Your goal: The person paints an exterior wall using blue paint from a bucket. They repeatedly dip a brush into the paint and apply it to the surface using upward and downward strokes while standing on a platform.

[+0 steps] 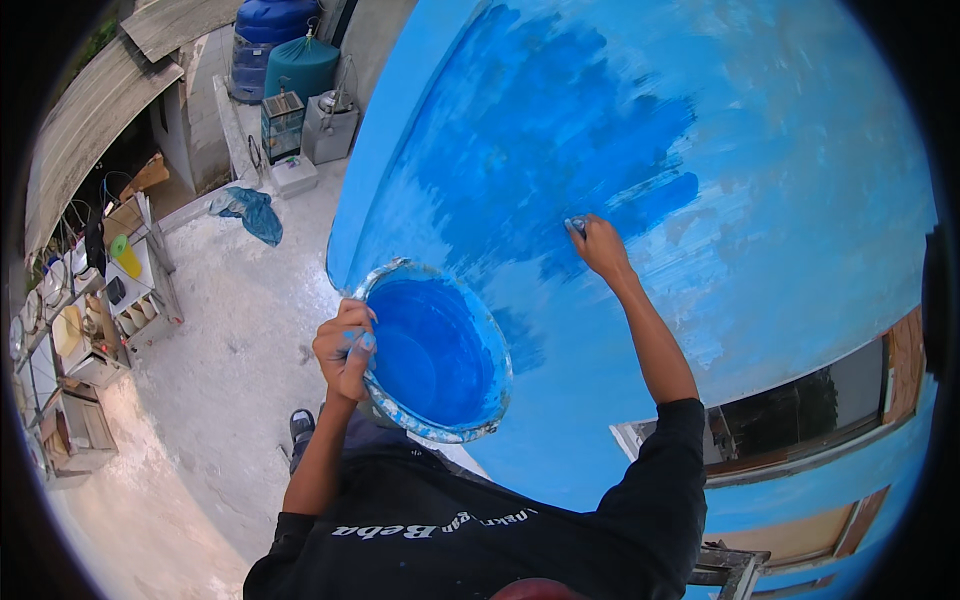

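Observation:
My left hand (346, 347), smeared with blue paint, is closed on the left rim of a round bucket (478, 325). Deep blue paint (425, 350) lies inside, and dried paint crusts the rim. Out in front, my right hand (601, 247) is closed around a paintbrush (576, 228) against the wall. Only a small dark, paint-stained part of the brush shows; my fingers hide the rest. The wall (790, 240) is pale, patchy blue, with a large patch of fresh, darker blue (520, 120) beyond and left of my right hand.
Windows with wooden frames (905, 365) are set in the wall at right. Left are a concrete floor (225, 370), a crumpled blue sheet (250, 215), a cluttered shelf (140, 270), a glass tank (282, 125) and a blue water tank (260, 50). My shoe (301, 424) shows below the bucket.

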`<state>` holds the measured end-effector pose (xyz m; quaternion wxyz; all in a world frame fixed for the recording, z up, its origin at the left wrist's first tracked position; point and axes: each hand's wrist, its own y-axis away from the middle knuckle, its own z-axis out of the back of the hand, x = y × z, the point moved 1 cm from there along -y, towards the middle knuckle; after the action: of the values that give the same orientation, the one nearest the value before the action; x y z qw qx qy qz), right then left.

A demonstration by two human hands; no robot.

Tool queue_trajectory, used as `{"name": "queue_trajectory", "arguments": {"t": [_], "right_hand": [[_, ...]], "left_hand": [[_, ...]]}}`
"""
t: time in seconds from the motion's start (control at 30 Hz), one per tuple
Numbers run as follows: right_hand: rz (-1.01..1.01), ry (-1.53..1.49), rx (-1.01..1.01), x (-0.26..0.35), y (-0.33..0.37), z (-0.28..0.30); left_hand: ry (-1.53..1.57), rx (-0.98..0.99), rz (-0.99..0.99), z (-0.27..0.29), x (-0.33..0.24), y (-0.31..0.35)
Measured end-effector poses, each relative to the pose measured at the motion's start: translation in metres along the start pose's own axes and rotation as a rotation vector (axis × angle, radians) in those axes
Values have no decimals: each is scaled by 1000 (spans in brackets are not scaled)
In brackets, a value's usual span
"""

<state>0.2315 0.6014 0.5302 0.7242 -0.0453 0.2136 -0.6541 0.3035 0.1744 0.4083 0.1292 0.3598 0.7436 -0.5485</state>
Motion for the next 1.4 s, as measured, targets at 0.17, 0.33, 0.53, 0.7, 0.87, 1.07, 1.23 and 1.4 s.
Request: {"name": "queue_trajectory", "arguments": {"t": [0.17, 0.33, 0.53, 0.7, 0.87, 1.07, 1.23, 1.4], "right_hand": [[-175, -247, -323, -43, -14, 113], [-265, 139, -678, -28, -21, 198], [26, 399, -337, 0, 18, 48], [-51, -17, -91, 25, 14, 3], [-179, -90, -343, -41, -25, 119], [-185, 315, -624, -19, -28, 162], [-8, 304, -399, 10, 5, 49], [-37, -162, -261, 10, 9, 16]], "left_hand": [[9, 19, 23, 3, 0, 0], [23, 20, 26, 2, 2, 0], [61, 26, 9, -4, 3, -2], [17, 5, 3, 1, 0, -2], [10, 9, 16, 1, -1, 0], [-1, -15, -18, 2, -1, 1], [28, 1, 14, 1, 3, 3], [0, -10, 27, 1, 0, 0]]}}
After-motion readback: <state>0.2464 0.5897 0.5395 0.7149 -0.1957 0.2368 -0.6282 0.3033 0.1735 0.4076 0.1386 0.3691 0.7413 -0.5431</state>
